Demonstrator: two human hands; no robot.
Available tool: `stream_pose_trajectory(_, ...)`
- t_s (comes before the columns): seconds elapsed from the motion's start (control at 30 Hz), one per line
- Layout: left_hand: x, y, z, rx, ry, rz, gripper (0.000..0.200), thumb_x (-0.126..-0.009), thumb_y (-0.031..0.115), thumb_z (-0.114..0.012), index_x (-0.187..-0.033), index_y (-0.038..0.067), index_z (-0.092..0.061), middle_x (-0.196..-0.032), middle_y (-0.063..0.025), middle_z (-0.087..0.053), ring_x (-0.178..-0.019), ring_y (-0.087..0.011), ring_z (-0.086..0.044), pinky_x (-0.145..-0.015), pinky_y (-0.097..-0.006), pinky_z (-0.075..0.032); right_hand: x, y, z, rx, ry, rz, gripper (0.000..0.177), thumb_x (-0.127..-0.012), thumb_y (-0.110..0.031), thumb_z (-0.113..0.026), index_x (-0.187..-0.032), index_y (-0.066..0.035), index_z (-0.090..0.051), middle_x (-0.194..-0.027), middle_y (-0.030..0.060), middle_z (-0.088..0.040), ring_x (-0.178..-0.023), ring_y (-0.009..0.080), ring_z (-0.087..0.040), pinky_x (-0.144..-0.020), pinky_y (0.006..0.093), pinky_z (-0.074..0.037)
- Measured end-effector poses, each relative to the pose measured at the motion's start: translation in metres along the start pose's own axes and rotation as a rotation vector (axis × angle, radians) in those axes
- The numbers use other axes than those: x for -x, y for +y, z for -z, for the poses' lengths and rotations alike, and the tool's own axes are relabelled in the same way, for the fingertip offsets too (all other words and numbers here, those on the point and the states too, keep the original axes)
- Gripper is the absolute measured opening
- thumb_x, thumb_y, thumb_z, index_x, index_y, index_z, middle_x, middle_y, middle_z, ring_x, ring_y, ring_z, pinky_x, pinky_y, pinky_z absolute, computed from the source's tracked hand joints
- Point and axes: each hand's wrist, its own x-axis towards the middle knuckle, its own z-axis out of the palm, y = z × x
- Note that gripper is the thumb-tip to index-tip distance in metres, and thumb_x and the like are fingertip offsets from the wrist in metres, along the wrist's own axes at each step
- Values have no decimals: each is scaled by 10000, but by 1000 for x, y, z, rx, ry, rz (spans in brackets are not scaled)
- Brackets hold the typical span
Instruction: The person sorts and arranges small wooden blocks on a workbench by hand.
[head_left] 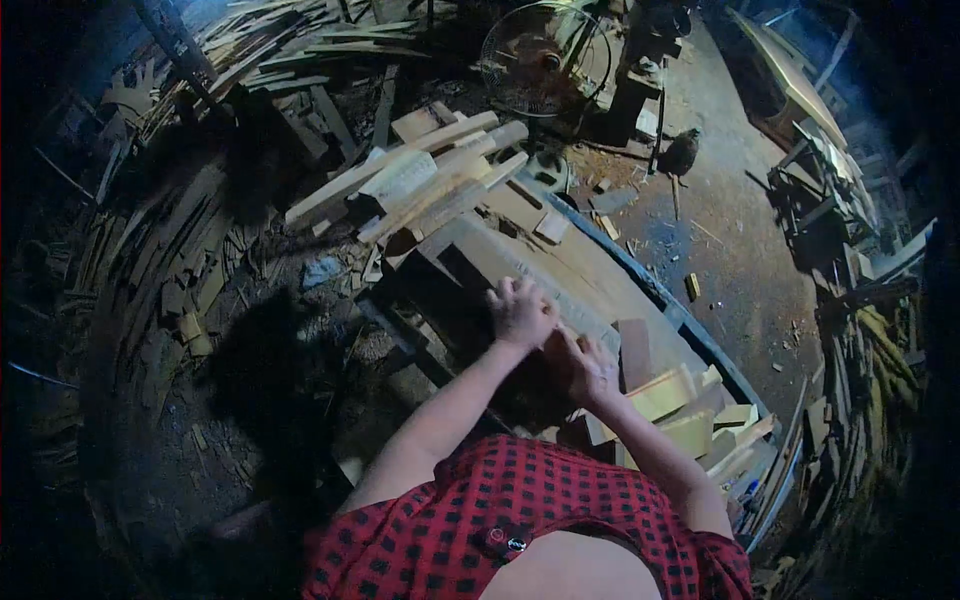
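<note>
My left hand (525,314) rests at the near edge of a long, wide plank (570,305) on the workbench, its fingers bent. Close beside it on the right is my right hand (594,370), fingers also bent and pointing toward the left one. Both hands look closed around something small or around the plank's edge; what lies between them is in shadow and I cannot make it out. A flat brownish block (633,353) lies just right of my right hand.
Stacked timber pieces (430,175) lie at the bench's far left end. Pale offcuts (690,410) are heaped at the near right. A blue-edged rail (640,275) runs along the far side. A fan (545,60) stands beyond, and scrap wood (200,240) covers the left floor.
</note>
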Motion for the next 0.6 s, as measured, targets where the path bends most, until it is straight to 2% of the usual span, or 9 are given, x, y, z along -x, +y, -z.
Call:
stream_pose_trajectory(0.1, 17, 24, -2, 0, -37, -79, 212, -771, 335, -589, -778, 133, -653, -1003, -47, -582, -1050, -290, -470, -878, -521, -347, 27, -5, 19, -48, -22, -78, 826, -651, -69, -632, -1430, -190, -385, -960, 122, -483, -914, 334, -512, -738, 427, -452)
stream_pose_trajectory(0.2, 15, 21, 0, 36, -33, -114, 211, -763, 337, -590, -785, 137, -654, -1000, -53, -582, -1044, -292, -472, -854, -514, -354, 23, -4, 17, -10, -21, -69, 848, -646, -71, -633, -1442, -187, -365, -909, 120, -469, -882, 337, -513, -751, 424, -445)
stream_pose_trajectory(0.27, 4, 9, -1, 17, 47, -135, 213, -765, 343, -590, -792, 143, -655, -995, -55, -587, -1022, -290, -485, -853, -510, -360, 11, -7, 10, -1, -27, -53, 848, -653, -77, -630, -1447, -184, -353, -930, 132, -482, -890, 342, -514, -764, 424, -445)
stream_pose_trajectory(0.33, -14, -12, 4, -1, 29, -81, 218, -767, 348, -587, -808, 144, -654, -989, -56, -599, -1004, -292, -501, -847, -506, -369, -17, -11, 2, 9, -36, -39, 848, -661, -83, -628, -1453, -181, -341, -951, 143, -495, -898, 348, -515, -778, 424, -446)
stream_pose_trajectory(0.43, -65, -61, 13, 15, 40, -23, 218, -741, 338, -601, -806, 136, -651, -988, -69, -604, -1008, -302, -512, -866, -516, -370, -81, -17, -31, 0, -49, -49, 820, -701, -175, -661, -1448, -238, -329, -1076, 171, -523, -971, 377, -541, -810, 445, -471)
stream_pose_trajectory(0.53, -113, -106, 18, 25, 45, 39, 206, -715, 328, -616, -791, 140, -656, -1009, -82, -603, -1017, -310, -512, -895, -513, -362, -150, -33, -41, -21, -44, -14, 825, -713, -157, -657, -1455, -245, -307, -1096, 172, -525, -979, 376, -544, -819, 447, -471)
stream_pose_trajectory(0.6, -132, -121, 27, -17, -37, 77, 223, -712, 334, -633, -816, 138, -656, -1047, -86, -606, -1071, -303, -505, -916, -523, -354, -179, -44, -41, -27, -131, -79, 814, -715, -160, -661, -1449, -242, -320, -1135, 173, -525, -1014, 375, -546, -856, 465, -459)
